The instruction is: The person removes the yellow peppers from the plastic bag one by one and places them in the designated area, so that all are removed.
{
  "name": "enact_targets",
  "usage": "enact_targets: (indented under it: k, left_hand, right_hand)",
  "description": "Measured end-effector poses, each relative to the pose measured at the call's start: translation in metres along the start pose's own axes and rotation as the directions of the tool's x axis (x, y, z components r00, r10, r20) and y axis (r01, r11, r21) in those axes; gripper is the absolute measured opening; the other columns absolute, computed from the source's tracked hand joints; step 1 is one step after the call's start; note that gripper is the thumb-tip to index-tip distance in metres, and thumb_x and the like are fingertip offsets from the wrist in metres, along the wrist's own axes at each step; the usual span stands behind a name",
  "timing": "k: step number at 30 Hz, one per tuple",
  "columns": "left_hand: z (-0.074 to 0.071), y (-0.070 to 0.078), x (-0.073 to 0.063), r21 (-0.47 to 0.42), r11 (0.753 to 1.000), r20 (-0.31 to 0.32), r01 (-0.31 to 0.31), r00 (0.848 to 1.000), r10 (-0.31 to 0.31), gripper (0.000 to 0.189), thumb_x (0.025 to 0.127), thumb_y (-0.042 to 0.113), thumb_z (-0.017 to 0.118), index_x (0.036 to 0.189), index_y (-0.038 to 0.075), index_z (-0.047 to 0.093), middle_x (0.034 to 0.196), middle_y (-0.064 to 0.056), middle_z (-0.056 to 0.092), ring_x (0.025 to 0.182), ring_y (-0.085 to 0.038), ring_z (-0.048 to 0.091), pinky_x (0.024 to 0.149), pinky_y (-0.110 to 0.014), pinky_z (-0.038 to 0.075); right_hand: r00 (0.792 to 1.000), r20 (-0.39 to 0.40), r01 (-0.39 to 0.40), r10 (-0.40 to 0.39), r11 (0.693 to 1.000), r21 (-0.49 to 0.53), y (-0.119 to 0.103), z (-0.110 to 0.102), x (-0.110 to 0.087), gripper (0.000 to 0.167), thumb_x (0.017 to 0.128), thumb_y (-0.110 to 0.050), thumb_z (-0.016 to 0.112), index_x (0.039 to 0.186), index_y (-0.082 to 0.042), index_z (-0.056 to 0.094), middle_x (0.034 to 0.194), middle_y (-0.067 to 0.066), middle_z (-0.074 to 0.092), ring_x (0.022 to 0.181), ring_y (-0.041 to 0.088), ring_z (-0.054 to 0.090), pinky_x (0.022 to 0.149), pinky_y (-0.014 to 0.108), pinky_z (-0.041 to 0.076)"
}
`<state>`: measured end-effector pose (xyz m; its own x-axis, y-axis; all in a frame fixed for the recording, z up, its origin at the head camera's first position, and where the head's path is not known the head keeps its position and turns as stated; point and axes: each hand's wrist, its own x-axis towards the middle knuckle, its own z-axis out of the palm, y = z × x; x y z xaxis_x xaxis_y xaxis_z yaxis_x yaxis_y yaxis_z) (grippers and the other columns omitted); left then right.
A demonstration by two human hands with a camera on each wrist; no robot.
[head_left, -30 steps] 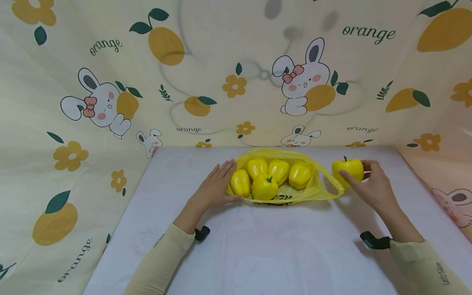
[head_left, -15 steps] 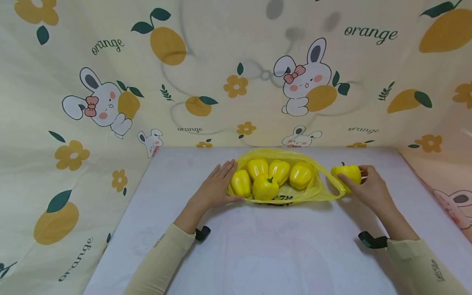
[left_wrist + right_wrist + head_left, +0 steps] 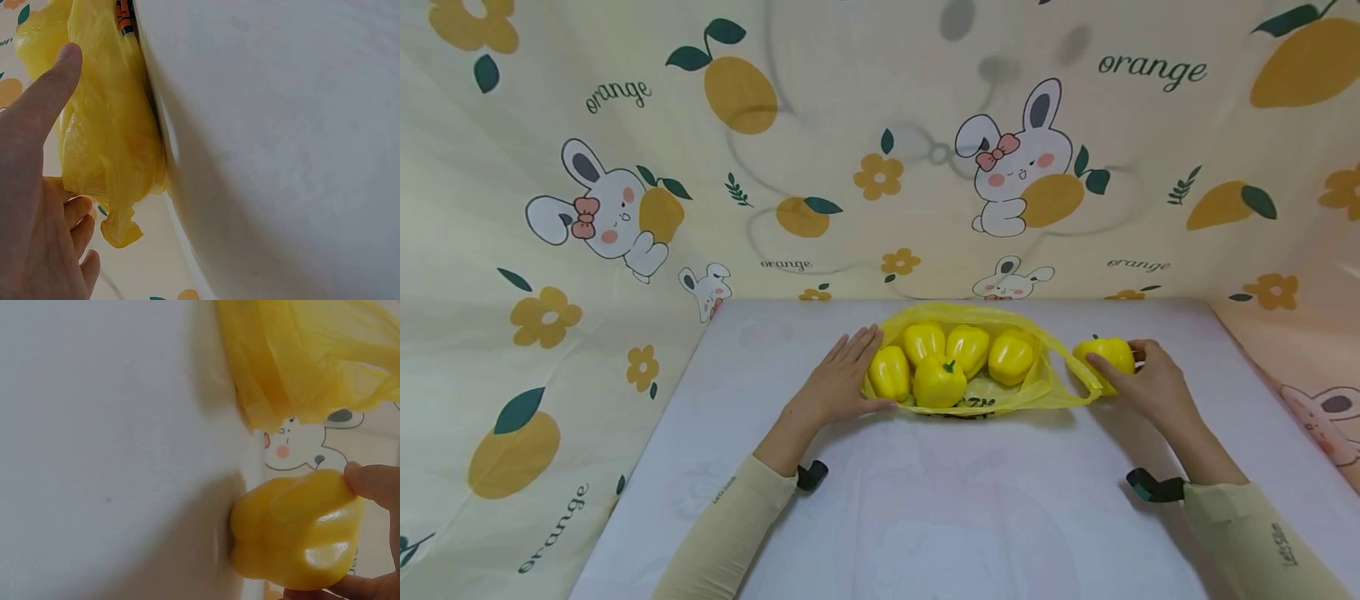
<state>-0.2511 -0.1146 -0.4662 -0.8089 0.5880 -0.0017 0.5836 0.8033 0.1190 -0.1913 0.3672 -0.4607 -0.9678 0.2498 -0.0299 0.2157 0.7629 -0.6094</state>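
Observation:
A yellow plastic bag (image 3: pixel 1037 395) lies with its mouth facing up and toward me on the table. Inside it sit several yellow bell peppers (image 3: pixel 940 381), one with its green stem showing in front. My left hand (image 3: pixel 835 379) rests against the bag's left side, fingers straight; in the left wrist view its thumb lies along the yellow plastic. To the right of the bag, my right hand (image 3: pixel 1153 383) holds another yellow bell pepper (image 3: pixel 1105 354) between thumb and fingers, stem up. The right wrist view shows this pepper (image 3: pixel 294 531) low over the table, apart from the bag.
The white tabletop (image 3: pixel 925 500) stretches in front of the bag. Behind it rises a cream cloth backdrop (image 3: pixel 820 167) printed with rabbits and oranges, which also hangs along the left and right sides. A loop handle (image 3: pixel 1086 379) sticks out from the bag's right end.
My right hand has lowered the bell pepper toward the table and shifted slightly left, mostly in the first half second. The left hand and the bag have stayed in place.

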Motion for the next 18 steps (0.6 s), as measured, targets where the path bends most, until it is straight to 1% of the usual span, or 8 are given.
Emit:
enact_targets:
  k: [9,14,18]
  left_hand:
    - [0.0024,-0.0004,-0.0004,0.008,1.000,0.009,-0.002,1.000,0.002,0.123,0.092,0.079,0.064,0.173,0.008,0.004,0.182,-0.009,0.004,0.168,-0.023,0.003,0.136,-0.042,0.000]
    - [0.0023,-0.0011,0.0004,0.010,1.000,-0.002,-0.002,1.000,0.002,0.123,0.092,0.080,0.063,0.173,0.008,0.005,0.182,-0.009,0.005,0.168,-0.023,0.003,0.136,-0.042,0.000]
    - [0.0019,-0.0013,0.0016,0.017,1.000,-0.005,-0.002,1.000,0.002,0.123,0.092,0.080,0.063,0.173,0.008,0.005,0.182,-0.008,0.005,0.168,-0.023,0.003,0.136,-0.042,0.001]
  right_hand:
    - [0.998,0.013,-0.064,0.064,0.998,-0.003,0.0004,0.0047,0.0013,0.111,0.100,-0.072,0.058,0.154,0.021,0.028,0.145,0.045,0.040,0.123,0.057,0.047,0.108,0.072,0.049]
    - [0.996,0.018,-0.084,0.084,0.997,-0.002,-0.0004,0.0055,0.0040,0.114,0.099,-0.075,0.055,0.155,0.020,0.026,0.148,0.046,0.038,0.128,0.059,0.044,0.110,0.073,0.046]
    - [0.995,0.015,-0.095,0.095,0.995,0.001,-0.0013,0.0058,0.0065,0.112,0.100,-0.073,0.055,0.156,0.019,0.025,0.149,0.046,0.037,0.129,0.059,0.042,0.111,0.073,0.046]
